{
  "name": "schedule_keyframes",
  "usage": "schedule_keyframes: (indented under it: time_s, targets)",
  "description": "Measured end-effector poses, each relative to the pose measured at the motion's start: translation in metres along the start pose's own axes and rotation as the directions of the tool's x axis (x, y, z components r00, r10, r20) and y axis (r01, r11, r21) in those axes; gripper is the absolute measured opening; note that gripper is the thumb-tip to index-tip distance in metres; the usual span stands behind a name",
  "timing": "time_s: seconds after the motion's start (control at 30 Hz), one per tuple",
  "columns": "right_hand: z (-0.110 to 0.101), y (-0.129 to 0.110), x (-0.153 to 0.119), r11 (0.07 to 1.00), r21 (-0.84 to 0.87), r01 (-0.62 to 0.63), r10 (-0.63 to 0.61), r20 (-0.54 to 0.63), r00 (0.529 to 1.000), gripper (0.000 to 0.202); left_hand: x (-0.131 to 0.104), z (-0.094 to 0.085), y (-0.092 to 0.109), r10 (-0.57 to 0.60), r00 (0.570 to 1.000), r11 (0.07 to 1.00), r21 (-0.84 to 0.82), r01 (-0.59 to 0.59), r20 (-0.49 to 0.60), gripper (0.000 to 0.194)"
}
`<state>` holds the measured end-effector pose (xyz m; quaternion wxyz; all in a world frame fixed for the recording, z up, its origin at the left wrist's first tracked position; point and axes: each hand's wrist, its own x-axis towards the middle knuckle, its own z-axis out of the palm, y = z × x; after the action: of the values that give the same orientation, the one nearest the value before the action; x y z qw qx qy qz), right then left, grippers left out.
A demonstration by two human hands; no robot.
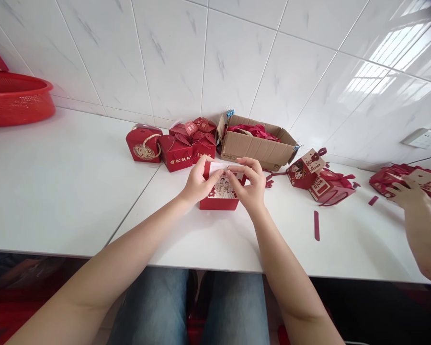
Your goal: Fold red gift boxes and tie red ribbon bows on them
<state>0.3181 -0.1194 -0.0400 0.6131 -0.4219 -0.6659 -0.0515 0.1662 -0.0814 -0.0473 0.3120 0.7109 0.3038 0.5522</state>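
Observation:
A red gift box stands on the white table in front of me, its pale front panel printed with two figures and red flowers. My left hand grips the box's upper left side, with its thumb laid across the panel. From the other side, my right hand closes on the upper edge, its thumb and forefinger pinched close to the left thumb. Between the thumb tips there is a tiny dark detail, too small to name. Both hands partly cover the top of the box.
Behind the hands stand several red gift boxes and a cardboard box of red ribbon. More gift boxes and a dark red strip lie rightward. Another person's hand touches boxes far right. A red basket sits left.

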Motion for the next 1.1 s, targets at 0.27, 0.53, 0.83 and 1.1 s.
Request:
schedule_keyframes:
  time_s: [0.27, 0.53, 0.83, 1.1]
  targets:
    - [0.000, -0.001, -0.001, 0.995, 0.093, -0.020, 0.024, -0.042, 0.999, 0.016, -0.005, 0.000, 0.003, 0.053, 0.998, 0.998, -0.022, -0.053, 0.017, 0.026]
    - [-0.002, 0.001, 0.000, 0.995, 0.097, -0.004, 0.003, 0.009, 1.000, 0.015, -0.005, 0.000, 0.002, 0.063, 0.998, 0.998, -0.011, -0.063, 0.010, 0.027]
    - [-0.005, 0.013, 0.001, 0.968, -0.127, 0.218, -0.218, 0.009, 0.976, 0.010, -0.005, 0.001, 0.001, -0.015, 1.000, 0.997, -0.077, 0.016, 0.017, 0.028]
    - [-0.005, 0.006, 0.001, 0.952, -0.158, 0.262, -0.261, 0.025, 0.965, 0.008, -0.002, 0.001, 0.000, -0.043, 0.999, 0.998, -0.054, 0.043, -0.006, 0.029]
